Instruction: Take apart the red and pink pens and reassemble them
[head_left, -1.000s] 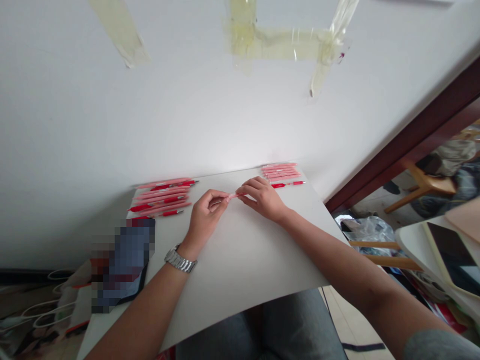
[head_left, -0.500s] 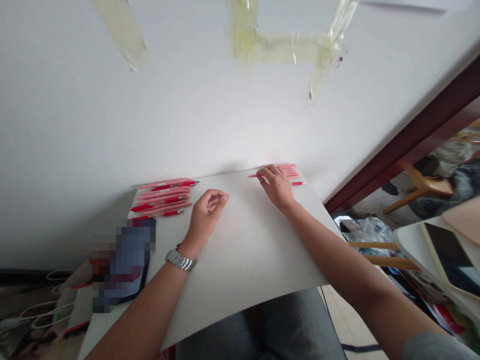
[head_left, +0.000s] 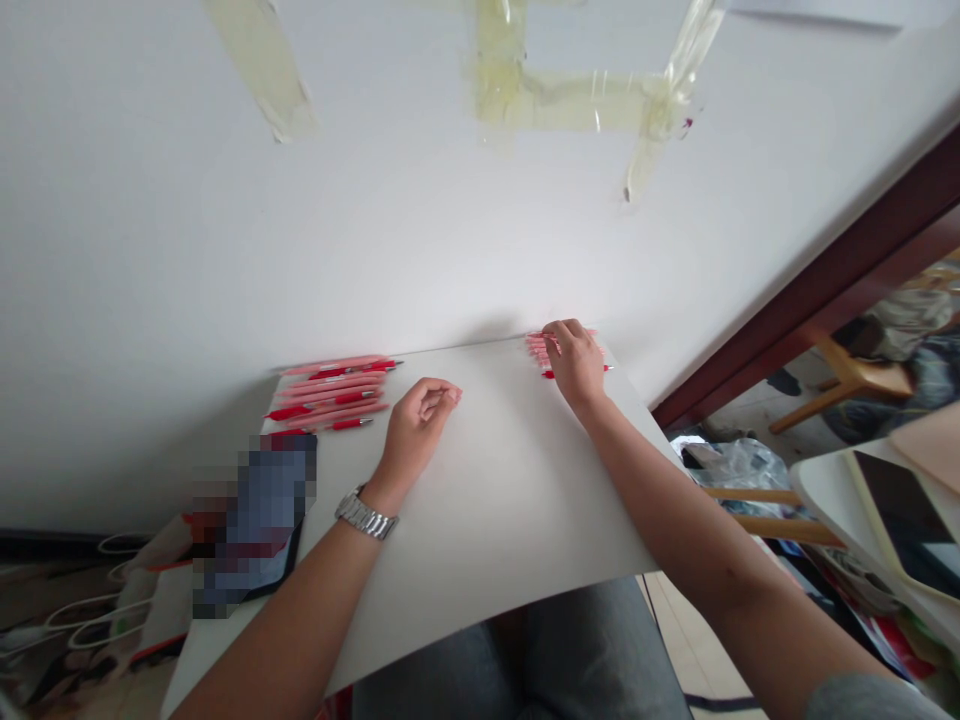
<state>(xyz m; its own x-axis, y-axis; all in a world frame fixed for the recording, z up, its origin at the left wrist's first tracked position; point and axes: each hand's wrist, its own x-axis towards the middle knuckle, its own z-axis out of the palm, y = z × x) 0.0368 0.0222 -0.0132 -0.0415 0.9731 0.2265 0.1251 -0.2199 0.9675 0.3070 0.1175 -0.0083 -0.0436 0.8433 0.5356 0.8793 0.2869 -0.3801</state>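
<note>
A white board (head_left: 487, 500) lies across my lap against the wall. At its far left lies a row of several red pens and pink sleeves (head_left: 330, 392). My left hand (head_left: 418, 425), with a metal watch on the wrist, rests mid-board with fingers loosely curled and nothing in them. My right hand (head_left: 574, 358) is at the far right corner, fingers curled down on a small pile of pink sleeves and a red pen (head_left: 538, 345). Whether it still grips one I cannot make out.
A blurred dark object (head_left: 251, 525) lies at the board's left edge. The white wall, with strips of yellowed tape (head_left: 570, 95), stands right behind the board. To the right are a brown door frame (head_left: 810, 290), a wooden chair, and a white table with a tablet (head_left: 900, 510).
Both hands held a pink piece between them at mid-board. My right hand carried it to the pile at the far right corner; my left hand let go and stayed put.
</note>
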